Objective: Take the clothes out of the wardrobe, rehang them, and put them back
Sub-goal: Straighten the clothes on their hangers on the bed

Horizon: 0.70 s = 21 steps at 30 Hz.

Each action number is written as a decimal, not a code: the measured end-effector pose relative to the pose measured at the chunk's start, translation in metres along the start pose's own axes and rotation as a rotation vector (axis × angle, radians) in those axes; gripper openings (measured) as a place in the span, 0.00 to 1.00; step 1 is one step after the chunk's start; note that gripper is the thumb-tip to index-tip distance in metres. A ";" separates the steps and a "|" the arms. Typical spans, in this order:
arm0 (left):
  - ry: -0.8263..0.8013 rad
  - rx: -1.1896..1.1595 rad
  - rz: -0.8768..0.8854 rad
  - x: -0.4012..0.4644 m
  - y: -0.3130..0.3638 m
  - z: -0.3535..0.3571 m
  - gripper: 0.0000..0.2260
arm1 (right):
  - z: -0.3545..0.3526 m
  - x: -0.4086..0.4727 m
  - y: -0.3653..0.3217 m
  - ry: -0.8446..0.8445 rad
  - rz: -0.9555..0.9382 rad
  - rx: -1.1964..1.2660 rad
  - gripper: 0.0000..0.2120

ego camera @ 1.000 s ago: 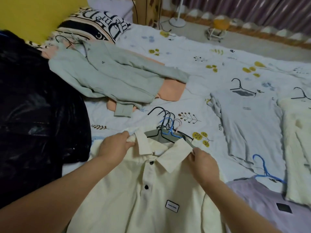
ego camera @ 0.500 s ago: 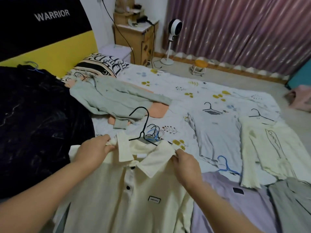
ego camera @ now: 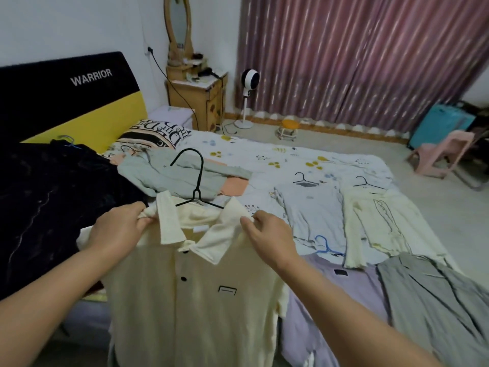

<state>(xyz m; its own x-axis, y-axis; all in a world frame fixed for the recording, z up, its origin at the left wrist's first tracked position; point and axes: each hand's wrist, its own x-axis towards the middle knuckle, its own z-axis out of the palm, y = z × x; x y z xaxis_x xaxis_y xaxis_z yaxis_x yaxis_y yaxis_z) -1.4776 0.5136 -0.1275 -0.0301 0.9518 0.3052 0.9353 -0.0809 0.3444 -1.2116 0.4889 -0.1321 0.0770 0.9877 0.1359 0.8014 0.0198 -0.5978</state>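
Observation:
I hold up a cream polo shirt (ego camera: 190, 300) with black buttons, hanging upright in front of the bed. A black wire hanger (ego camera: 197, 181) sits inside its collar, hook standing up. My left hand (ego camera: 119, 229) grips the shirt's left shoulder beside the collar. My right hand (ego camera: 267, 239) pinches the right shoulder fabric. Both hands keep the shirt lifted off the bed (ego camera: 264, 160).
More clothes on hangers lie spread on the bed: a grey-green top (ego camera: 169, 176), a pale blue tee (ego camera: 312, 207), a cream top (ego camera: 381, 223), a lilac shirt (ego camera: 344, 292), a grey shirt (ego camera: 434, 303), a black garment (ego camera: 45, 202). A fan (ego camera: 248, 83), nightstand (ego camera: 198, 99) and pink chair (ego camera: 444, 152) stand beyond.
Both hands have raised the cream shirt off the bed with the black hanger inside it. The view has tilted up to show the room.

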 end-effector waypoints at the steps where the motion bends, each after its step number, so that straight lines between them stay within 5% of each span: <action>1: 0.003 -0.008 0.014 -0.003 0.000 -0.008 0.09 | -0.004 -0.005 -0.007 0.010 0.005 -0.015 0.20; 15: -0.156 -0.121 0.375 -0.079 -0.004 -0.082 0.17 | -0.034 -0.137 -0.047 0.279 0.144 -0.108 0.24; 21: -0.207 -0.231 0.580 -0.106 0.025 -0.077 0.11 | -0.054 -0.200 -0.027 0.397 0.276 -0.102 0.24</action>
<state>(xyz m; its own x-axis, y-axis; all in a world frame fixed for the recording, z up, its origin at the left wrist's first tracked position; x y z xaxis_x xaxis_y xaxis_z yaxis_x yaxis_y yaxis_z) -1.4779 0.3881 -0.0823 0.5462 0.7703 0.3292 0.6791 -0.6373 0.3644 -1.2160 0.2819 -0.1004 0.4987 0.8183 0.2860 0.7716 -0.2688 -0.5765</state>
